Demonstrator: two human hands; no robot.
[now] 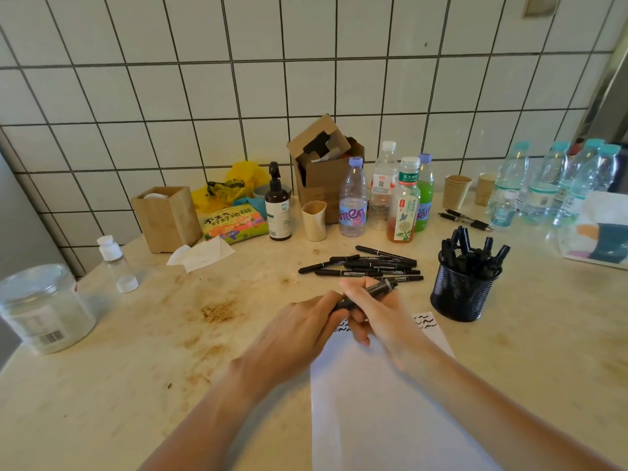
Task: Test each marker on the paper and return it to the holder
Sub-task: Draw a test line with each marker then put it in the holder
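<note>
Over the top of the white paper (390, 402), both of my hands meet on one black marker (372, 292). My right hand (380, 317) has its grip closed around the marker's barrel, fingers curled under it and thumb on top, with the far end of the marker sticking out up and to the right of the knuckles. My left hand (299, 331) pinches the near end of the same marker, its fingers curled round that end just left of the right hand; the two hands touch. Whether the cap is on or off I cannot tell, since the fingers cover that end.

Black squiggles (424, 321) show on the paper's far edge, just right of my right hand, and a few more peek out between the two hands. Beyond the hands, a loose pile of black markers (367, 265) lies flat on the surface (170, 385). To the right of the right hand and slightly beyond it stands the black mesh holder (458, 294), upright, with several markers standing in it.

Further back behind the pile stand plastic bottles (353, 198) and an open cardboard box (326, 171). Far to the left of my left hand sits a clear lidded jar (44, 307).
</note>
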